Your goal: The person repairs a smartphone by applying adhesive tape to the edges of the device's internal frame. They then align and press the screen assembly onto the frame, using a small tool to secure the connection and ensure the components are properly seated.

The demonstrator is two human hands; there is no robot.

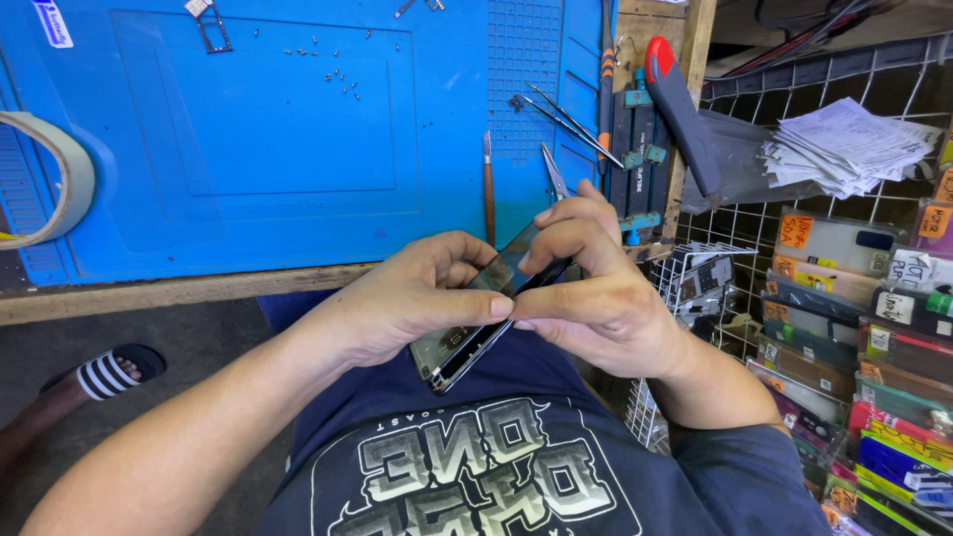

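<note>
Smartphone [486,313], dark, slim, tilted with one end raised toward the upper right: held at the centre of the frame, above the lap and just below the front edge of the blue work mat [248,149]. The left hand [407,303] was closed over its lower left part, thumb laid along the upper face, fingers clamped on the body. The right hand [596,298] was closed over its upper right part, fingertips pinched together on the edge near the raised end.

Recorded around it:
- Small screws [333,74], scattered on the mat, upper middle of the frame.
- Roll of tape [55,179], pale, at the left edge, lying partly on the mat.
- Tweezers [561,114], laid at a slant at the upper centre-right, beside a screwdriver with an orange and black handle [606,79].
- Scissors [554,171], just above the right hand.
- Stack of papers [844,144], upper right, resting on a wire rack [735,213].
- Packaged goods [874,328] in rows, along the right edge.
- Striped sandal [109,375], on the floor, lower left.
</note>
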